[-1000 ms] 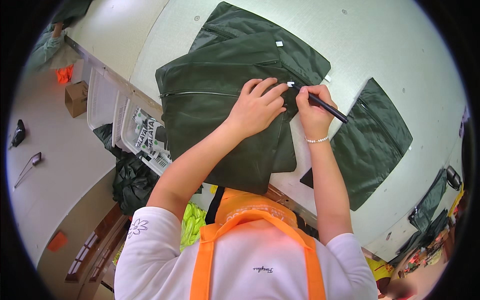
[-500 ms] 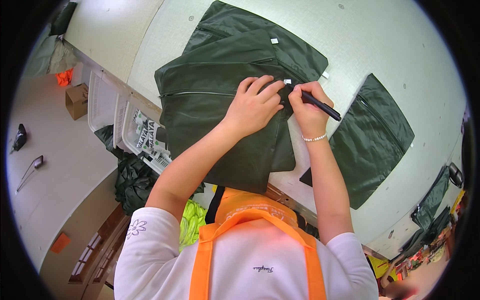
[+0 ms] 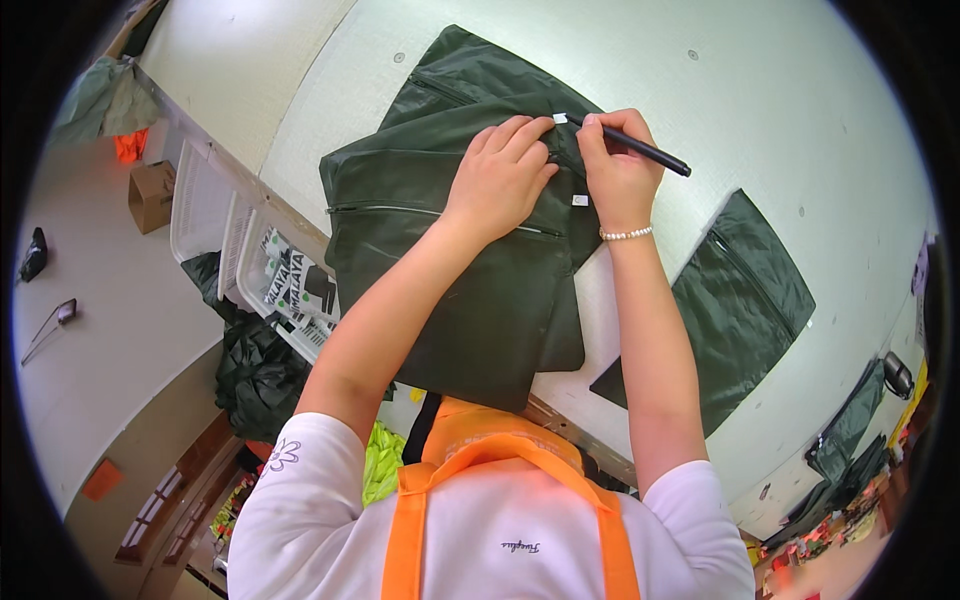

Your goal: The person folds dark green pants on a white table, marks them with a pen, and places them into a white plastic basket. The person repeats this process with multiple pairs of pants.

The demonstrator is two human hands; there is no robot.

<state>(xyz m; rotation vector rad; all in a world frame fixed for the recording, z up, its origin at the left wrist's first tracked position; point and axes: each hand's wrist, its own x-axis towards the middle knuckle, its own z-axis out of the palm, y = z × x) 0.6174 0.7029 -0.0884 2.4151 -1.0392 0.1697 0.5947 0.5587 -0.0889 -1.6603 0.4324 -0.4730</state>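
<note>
Two hands are working at the far edge of a stack of dark green fabric pieces (image 3: 470, 290) that is lying on the pale worktable (image 3: 700, 90). We are pressing our left hand (image 3: 500, 175) flat on the top piece, fingers curled and bunched toward a small white tag (image 3: 560, 118) at the cloth's edge, pinning the fabric there. Our right hand (image 3: 615, 170) is pinching a slim black pen (image 3: 640, 150) between thumb and fingers, its tip sitting right at that tag; a bead bracelet (image 3: 625, 233) is circling the wrist.

We are judging the cloth to be thin, light and limp, with a slight sheen that suggests it is slippery and will be sliding over the piece beneath unless it is held down. Taking hold close to the tag, with a flat palm spreading the layer taut, is looking like the surest grip; lifting by one corner would let it droop and fold. A zipper (image 3: 400, 210) is running across it, giving a firmer line. Another green panel (image 3: 745, 300) is lying apart to the right, and white plastic baskets (image 3: 215, 215) are hanging beside the table's left edge.
</note>
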